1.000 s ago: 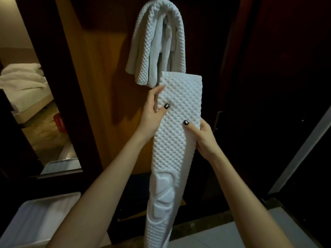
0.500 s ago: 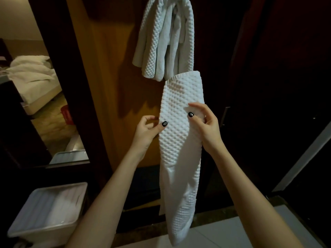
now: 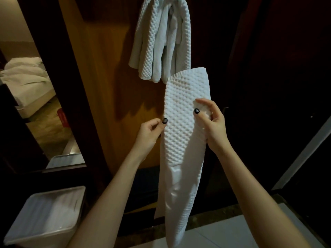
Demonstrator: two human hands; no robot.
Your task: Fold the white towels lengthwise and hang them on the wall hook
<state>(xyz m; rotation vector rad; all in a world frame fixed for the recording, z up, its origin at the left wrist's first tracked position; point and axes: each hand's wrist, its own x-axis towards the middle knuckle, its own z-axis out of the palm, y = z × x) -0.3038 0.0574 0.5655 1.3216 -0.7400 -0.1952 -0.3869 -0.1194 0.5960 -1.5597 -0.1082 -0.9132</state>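
The right hand point(image 3: 213, 126) curls round the right edge of the folded towel point(image 3: 180, 144); the left hand point(image 3: 149, 130) seems to pinch its left edge. Hung towels point(image 3: 161, 42) just above are cut off at the top.

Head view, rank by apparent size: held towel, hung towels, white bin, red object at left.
1. held towel.
2. hung towels and white bin: about alike, both cropped, bin nearer.
3. red object.

A single wide-angle view from the person's head; it faces forward and downward, close to the wooden panel point(image 3: 107, 86).
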